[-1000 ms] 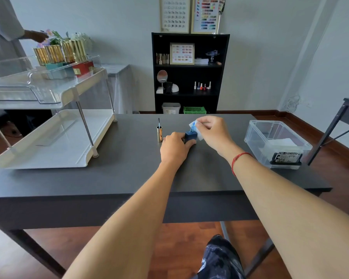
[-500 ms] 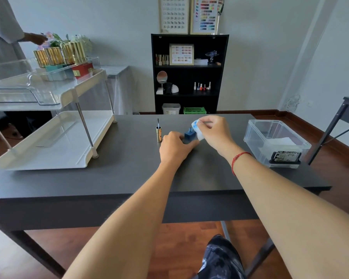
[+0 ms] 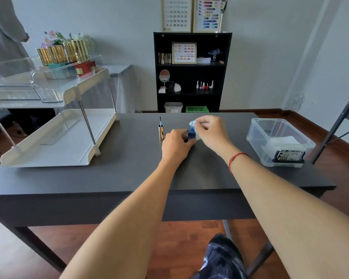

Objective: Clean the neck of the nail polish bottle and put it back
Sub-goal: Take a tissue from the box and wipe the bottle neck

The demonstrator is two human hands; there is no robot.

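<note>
A small blue nail polish bottle [image 3: 191, 134] stands open on the dark table [image 3: 129, 170]. My left hand [image 3: 175, 144] grips the bottle's base from the near side. My right hand [image 3: 211, 131] pinches a white wipe [image 3: 192, 124], stained blue, against the bottle's neck. The gold cap [image 3: 161, 132] stands upside down just left of my left hand, with its brush pointing up.
A white two-tier rack [image 3: 48, 146] takes up the table's left side; its top tier holds a clear tray. A clear plastic bin [image 3: 280, 141] with white wipes sits at the right. A black shelf unit stands behind, and a person stands at the far left.
My right hand has shifted the wipe slightly around the bottle's neck. My left hand stays on the bottle. The person at the far left has drawn their hand back.
</note>
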